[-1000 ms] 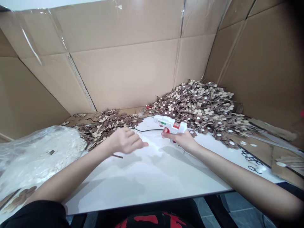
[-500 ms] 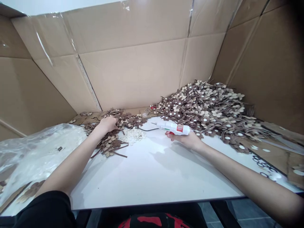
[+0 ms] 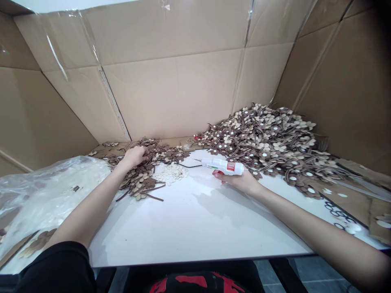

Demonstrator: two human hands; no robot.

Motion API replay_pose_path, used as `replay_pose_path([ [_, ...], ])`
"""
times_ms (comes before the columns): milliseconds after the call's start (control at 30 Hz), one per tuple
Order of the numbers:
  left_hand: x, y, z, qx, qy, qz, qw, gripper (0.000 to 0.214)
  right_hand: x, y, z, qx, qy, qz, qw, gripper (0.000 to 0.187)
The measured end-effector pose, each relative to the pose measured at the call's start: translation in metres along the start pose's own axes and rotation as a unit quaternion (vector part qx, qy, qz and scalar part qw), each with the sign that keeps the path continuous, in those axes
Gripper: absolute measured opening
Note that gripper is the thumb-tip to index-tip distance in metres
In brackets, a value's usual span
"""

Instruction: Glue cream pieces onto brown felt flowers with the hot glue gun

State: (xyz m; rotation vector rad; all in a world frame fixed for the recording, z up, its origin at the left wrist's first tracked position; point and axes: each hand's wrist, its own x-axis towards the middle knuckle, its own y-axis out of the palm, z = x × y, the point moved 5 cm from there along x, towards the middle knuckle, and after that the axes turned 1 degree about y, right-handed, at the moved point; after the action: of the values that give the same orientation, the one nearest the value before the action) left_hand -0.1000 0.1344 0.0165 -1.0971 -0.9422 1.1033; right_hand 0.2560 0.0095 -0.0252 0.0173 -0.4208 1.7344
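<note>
1. White bench (image 3: 195, 228) lies between the body and both hands; its smooth surface should give the forearms a steady support.
2. Clear plastic bag (image 3: 58, 193) is just to the left of the left forearm, so the arm should not drag it.
3. Right hand (image 3: 242, 181) is wrapped around the white glue gun (image 3: 222, 166), with the fingers by the red trigger. I judge it better not to squeeze while the left hand is among the pieces.
4. Nozzle (image 3: 198, 160) points toward the left hand's side; it is wise to treat it as hot and leave a gap.
5. Left hand (image 3: 136, 156) is in the smaller pile of flower pieces (image 3: 141, 182). Its fingertips are hidden, so I cannot tell if they grip something. Strips look tangled; gentle separating seems best.
6. Larger flower pile (image 3: 265, 136) rises beyond the right hand; the gun should not brush it.
</note>
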Motion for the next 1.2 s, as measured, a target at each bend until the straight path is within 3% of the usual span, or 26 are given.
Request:
replay_pose_path([
  [200,-0.009,-0.034,0.001,-0.11,-0.028,-0.112,0.987,0.027,0.0,0.0,0.005,-0.007,0.007,-0.005,1.0,0.027],
  [300,-0.017,-0.049,-0.019,-0.273,0.036,-0.119,0.954,0.034,-0.001,-0.002,0.006,-0.005,0.008,-0.011,1.0,0.027],
  [367,-0.024,-0.053,-0.045,-0.418,0.104,-0.061,0.9,0.041,-0.001,-0.003,0.006,-0.01,0.016,-0.012,1.0,0.027],
  [433,-0.034,-0.048,-0.078,-0.518,0.151,0.043,0.841,0.045,-0.002,-0.004,0.009,-0.007,0.019,0.001,1.0,0.026],
  [500,-0.046,-0.039,-0.113,-0.561,0.187,0.129,0.796,0.046,-0.002,-0.005,0.011,0.011,0.017,0.013,1.0,0.024],
  [567,-0.057,-0.026,-0.143,-0.56,0.216,0.181,0.779,0.042,-0.002,-0.008,0.013,0.03,0.019,0.007,0.999,0.022],
  [633,-0.064,-0.014,-0.162,-0.51,0.225,0.168,0.813,0.037,-0.001,-0.011,0.013,0.036,0.029,-0.002,0.999,0.022],
  [733,-0.067,-0.012,-0.169,-0.384,0.219,0.064,0.895,0.03,-0.001,-0.013,0.014,0.031,0.05,0.021,0.998,0.021],
  [900,-0.063,-0.034,-0.14,-0.179,0.161,-0.069,0.968,0.031,-0.005,-0.008,0.014,-0.012,0.087,0.088,0.992,0.014],
  [1000,-0.059,-0.035,-0.115,-0.075,0.113,-0.056,0.989,0.027,-0.006,-0.003,0.008,-0.066,0.107,0.106,0.986,0.012],
  [1200,-0.061,-0.009,-0.09,-0.062,0.098,0.023,0.993,0.023,-0.005,0.004,0.004,-0.116,0.123,0.077,0.983,0.009],
])
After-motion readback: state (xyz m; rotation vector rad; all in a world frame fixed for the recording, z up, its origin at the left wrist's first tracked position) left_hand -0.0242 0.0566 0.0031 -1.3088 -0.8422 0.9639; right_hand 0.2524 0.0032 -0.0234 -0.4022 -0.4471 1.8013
